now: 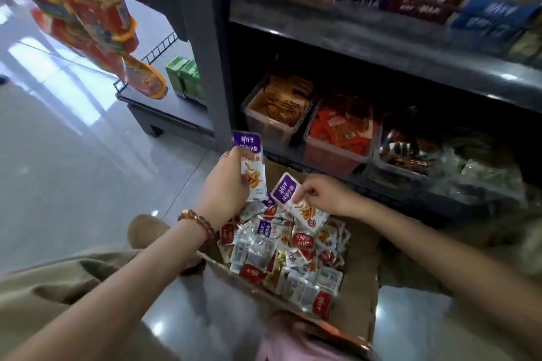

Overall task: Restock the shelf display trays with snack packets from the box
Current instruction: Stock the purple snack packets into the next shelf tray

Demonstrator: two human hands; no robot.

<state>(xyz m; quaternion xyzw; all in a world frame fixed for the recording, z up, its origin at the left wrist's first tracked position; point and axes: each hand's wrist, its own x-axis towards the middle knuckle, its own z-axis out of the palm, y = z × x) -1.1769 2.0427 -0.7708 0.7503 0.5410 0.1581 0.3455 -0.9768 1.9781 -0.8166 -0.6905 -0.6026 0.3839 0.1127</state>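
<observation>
Sorting is under way down on the floor. The left hand (225,182) grips a purple-topped packet (250,165) upright, just left of the far end of the cardboard box (360,258). The right hand (322,195) pinches a second purple packet (299,204) by its middle, lifting it off the heap. That heap of mixed packets (287,255), red, purple and silver, fills most of the box, so plenty is left to shift. On the bottom shelf (396,193) beyond, the clear tray of brown packets (275,108) and the tray of red packets (340,138) both look well stocked; the third tray (404,155) to the right is too blurred to judge. Neither purple packet has reached a tray yet, so I'd call this gathering one flavour, with placing to come.
</observation>
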